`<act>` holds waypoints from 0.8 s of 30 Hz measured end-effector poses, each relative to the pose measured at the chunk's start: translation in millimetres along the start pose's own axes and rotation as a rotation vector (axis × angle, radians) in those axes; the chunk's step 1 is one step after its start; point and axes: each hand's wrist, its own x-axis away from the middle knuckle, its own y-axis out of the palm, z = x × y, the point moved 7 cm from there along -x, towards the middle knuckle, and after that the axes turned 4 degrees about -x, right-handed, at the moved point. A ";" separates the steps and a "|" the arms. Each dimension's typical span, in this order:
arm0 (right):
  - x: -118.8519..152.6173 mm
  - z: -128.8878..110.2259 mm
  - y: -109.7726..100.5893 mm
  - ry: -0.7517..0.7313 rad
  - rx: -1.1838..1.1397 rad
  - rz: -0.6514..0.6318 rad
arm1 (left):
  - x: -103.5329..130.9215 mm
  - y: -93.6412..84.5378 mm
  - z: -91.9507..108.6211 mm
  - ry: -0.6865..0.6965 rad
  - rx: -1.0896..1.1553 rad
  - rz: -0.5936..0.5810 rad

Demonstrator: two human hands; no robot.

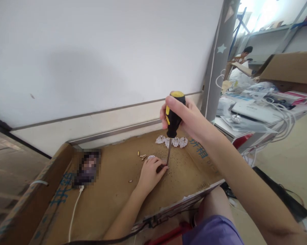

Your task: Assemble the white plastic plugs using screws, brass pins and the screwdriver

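Head view, screwdriver [173, 126] in right hand [189, 114], point-down

A white panel [104, 61] backs the cardboard-covered worktop's [99, 200] far edge; a grey star-patterned post [217, 58] stands near its far right corner.

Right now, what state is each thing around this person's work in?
Cardboard: spread out, raised along its left edge.
Screwdriver: nearly upright, tip down.
Right-hand grip: closed around the screwdriver's handle.
Left-hand grip: fingers bent, beside the tip; whether holding anything is unclear.
White plastic pieces: four lined up.
Brass-coloured pieces: loose, scattered.
Blurred device: lying down; on or off, unclear.
White cable: end at the device.
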 end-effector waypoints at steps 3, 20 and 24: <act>6.3 0.0 4.7 -0.002 0.067 0.086 | -1.1 3.3 3.2 0.009 -0.025 -0.004; 25.5 -2.1 19.7 -0.055 0.023 0.056 | 133.0 -155.6 -155.5 -0.589 -0.824 0.205; 27.6 -1.7 26.1 -0.024 0.036 0.031 | 131.7 -149.8 -147.1 -0.620 -0.791 0.204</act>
